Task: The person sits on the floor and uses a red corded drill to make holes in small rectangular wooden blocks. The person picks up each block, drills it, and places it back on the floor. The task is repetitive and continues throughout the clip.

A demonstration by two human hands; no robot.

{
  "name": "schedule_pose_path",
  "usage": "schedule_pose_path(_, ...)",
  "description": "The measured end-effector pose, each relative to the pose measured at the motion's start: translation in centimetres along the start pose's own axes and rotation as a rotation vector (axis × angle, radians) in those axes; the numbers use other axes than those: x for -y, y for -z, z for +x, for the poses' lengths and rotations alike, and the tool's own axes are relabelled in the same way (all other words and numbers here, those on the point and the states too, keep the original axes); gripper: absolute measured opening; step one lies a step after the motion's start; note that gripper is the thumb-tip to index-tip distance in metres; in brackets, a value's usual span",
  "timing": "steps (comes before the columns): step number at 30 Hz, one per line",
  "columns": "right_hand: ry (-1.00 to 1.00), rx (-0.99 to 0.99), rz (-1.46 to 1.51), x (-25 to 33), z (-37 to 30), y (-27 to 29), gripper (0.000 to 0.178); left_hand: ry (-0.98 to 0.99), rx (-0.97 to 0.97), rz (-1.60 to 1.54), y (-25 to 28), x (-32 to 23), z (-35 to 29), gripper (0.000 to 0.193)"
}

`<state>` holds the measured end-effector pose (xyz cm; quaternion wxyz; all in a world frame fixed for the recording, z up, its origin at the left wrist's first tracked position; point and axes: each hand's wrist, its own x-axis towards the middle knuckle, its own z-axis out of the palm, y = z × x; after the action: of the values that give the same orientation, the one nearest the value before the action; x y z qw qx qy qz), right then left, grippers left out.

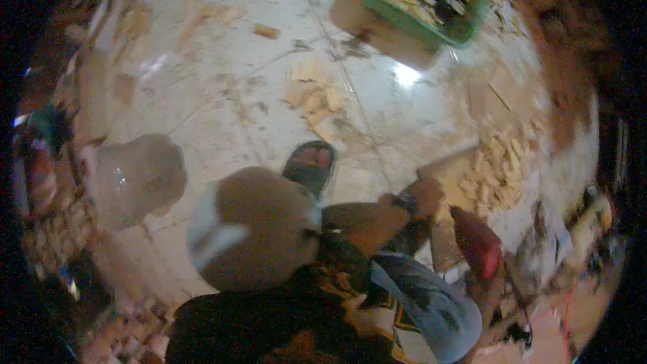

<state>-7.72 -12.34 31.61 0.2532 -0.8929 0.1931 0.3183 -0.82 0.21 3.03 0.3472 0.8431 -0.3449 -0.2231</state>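
A forearm, seemingly my left, reaches across to the right between my bent knees. A dark band circles its wrist. My left hand (426,195) is at the near end of a pile of small pale wood pieces (497,172), close to a flat board (445,234). Blur smears its fingers, so I cannot tell what they hold. Beside that hand, on its right, is a dark red object (480,249) whose kind I cannot make out. I cannot pick out my right hand.
A green-rimmed bin (465,39) holding wood scraps stands at the far right. More pale wood pieces (315,98) lie on the tiled floor ahead of my sandalled foot (311,167). A translucent rounded container or bag (138,178) sits at the left. One small block (267,31) lies farther off.
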Motion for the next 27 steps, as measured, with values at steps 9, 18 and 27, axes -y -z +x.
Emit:
schedule_pose_path(9, -0.235, -0.311, 0.169, -1.1, -1.8, -2.2, 0.075, -0.216, -0.092, 0.041, -1.2, 1.2, 0.0, 0.030)
schedule_pose_path(18, -0.235, -0.301, 0.036, -2.2, -1.4, -2.0, 0.081, -0.137, 0.051, 0.059, 0.4, 0.0, 0.0, 0.030)
schedule_pose_path(27, -0.177, -0.268, 0.241, -0.9, -2.5, -0.9, 0.081, -0.118, 0.082, 0.053, 0.6, -0.1, 0.0, 0.024)
